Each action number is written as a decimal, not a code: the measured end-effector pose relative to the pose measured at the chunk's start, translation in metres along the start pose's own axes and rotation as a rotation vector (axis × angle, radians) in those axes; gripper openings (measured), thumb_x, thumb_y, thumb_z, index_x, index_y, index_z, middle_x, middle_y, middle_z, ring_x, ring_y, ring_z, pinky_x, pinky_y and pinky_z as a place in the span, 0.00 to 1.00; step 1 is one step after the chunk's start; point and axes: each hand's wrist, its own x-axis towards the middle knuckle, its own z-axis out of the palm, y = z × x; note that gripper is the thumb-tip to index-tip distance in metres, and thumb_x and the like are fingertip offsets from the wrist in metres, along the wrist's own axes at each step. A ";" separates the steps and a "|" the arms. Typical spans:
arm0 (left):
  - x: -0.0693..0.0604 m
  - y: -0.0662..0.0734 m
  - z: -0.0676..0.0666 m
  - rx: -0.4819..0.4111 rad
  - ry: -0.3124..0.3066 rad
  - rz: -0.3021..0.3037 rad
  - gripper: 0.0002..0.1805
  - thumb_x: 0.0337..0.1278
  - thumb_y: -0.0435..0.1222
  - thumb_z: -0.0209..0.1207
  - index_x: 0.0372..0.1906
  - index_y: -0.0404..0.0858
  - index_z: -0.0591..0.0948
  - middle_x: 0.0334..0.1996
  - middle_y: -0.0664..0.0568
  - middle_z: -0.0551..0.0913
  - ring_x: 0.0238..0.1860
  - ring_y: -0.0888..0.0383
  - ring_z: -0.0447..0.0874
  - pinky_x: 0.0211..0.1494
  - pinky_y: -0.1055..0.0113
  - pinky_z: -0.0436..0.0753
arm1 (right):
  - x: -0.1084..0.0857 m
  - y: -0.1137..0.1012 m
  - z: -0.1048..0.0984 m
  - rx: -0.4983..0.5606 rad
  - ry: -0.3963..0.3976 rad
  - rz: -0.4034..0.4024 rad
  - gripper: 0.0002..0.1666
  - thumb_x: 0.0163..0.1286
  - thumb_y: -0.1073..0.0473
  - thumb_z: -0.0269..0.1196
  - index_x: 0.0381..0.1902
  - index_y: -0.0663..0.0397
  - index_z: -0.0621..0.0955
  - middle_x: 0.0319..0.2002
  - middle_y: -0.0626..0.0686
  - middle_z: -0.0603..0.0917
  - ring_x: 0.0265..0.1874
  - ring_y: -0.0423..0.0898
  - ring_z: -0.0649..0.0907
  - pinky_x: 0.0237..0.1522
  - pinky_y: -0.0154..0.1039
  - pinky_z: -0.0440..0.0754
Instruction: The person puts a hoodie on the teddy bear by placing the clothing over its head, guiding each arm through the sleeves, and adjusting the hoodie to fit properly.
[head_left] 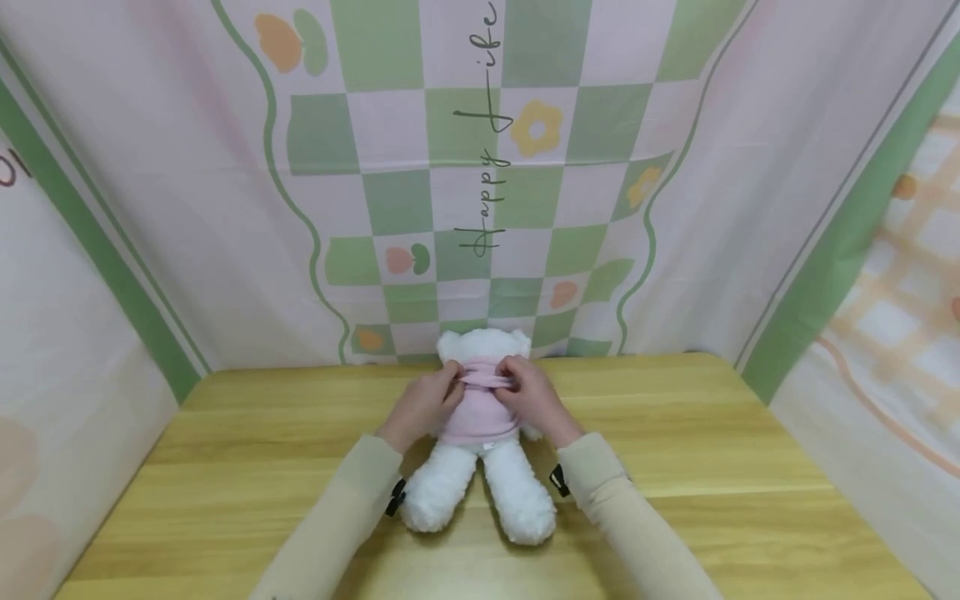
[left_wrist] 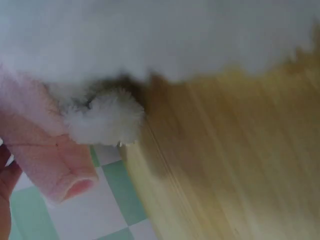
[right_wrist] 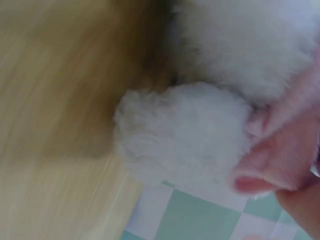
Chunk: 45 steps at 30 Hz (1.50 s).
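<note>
The white plush teddy bear (head_left: 504, 467) is the bulkiest thing I have in front of me, its pile short and curly, its two thick, rounded legs stretched toward my head camera and its head by the far edge of the surface (head_left: 645, 442). Around its body is a pink fleece garment (head_left: 483, 412), soft and matte, smooth over the belly but gathered into crosswise folds near the neck; my wrist views show parts of it standing out as tubes with open ends. A small white tag (head_left: 490, 446) shows at the hem. My left hand (head_left: 426, 404) pinches the gathered pink cloth on one side, fingers curled in, and my right hand (head_left: 536, 398) grips it the same way opposite, with a narrow stretch of folds between them. Both forearms wear beige sleeves (head_left: 637, 517), and a black clip (head_left: 396, 497) sits by the left cuff. Behind everything I have a pale cloth backdrop (head_left: 536, 196) with green-and-white checks, wavy green lines, fruit and flower motifs and sideways lettering, "Happy Life". Printed side panels (head_left: 885, 358) flank the surface, which is yellowish, wood-grained and lightly glossy.
</note>
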 end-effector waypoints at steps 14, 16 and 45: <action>0.002 0.000 -0.012 0.125 0.016 0.151 0.03 0.60 0.36 0.61 0.37 0.42 0.80 0.36 0.52 0.84 0.37 0.58 0.83 0.41 0.66 0.83 | -0.007 0.009 0.008 0.168 0.133 -0.078 0.06 0.61 0.64 0.66 0.36 0.59 0.86 0.39 0.56 0.86 0.40 0.51 0.84 0.41 0.32 0.82; -0.001 -0.001 -0.009 0.205 0.134 0.256 0.03 0.57 0.34 0.63 0.32 0.42 0.79 0.33 0.53 0.84 0.32 0.60 0.83 0.35 0.70 0.82 | -0.008 0.011 0.008 0.202 0.159 -0.109 0.06 0.59 0.65 0.67 0.35 0.61 0.87 0.39 0.57 0.87 0.41 0.53 0.84 0.42 0.30 0.82; -0.029 0.000 -0.011 0.163 0.082 0.357 0.29 0.50 0.52 0.66 0.55 0.41 0.79 0.51 0.48 0.79 0.48 0.54 0.82 0.50 0.64 0.84 | -0.037 0.027 -0.019 -0.108 0.104 -0.472 0.13 0.52 0.73 0.64 0.37 0.60 0.82 0.38 0.56 0.81 0.39 0.50 0.79 0.42 0.44 0.80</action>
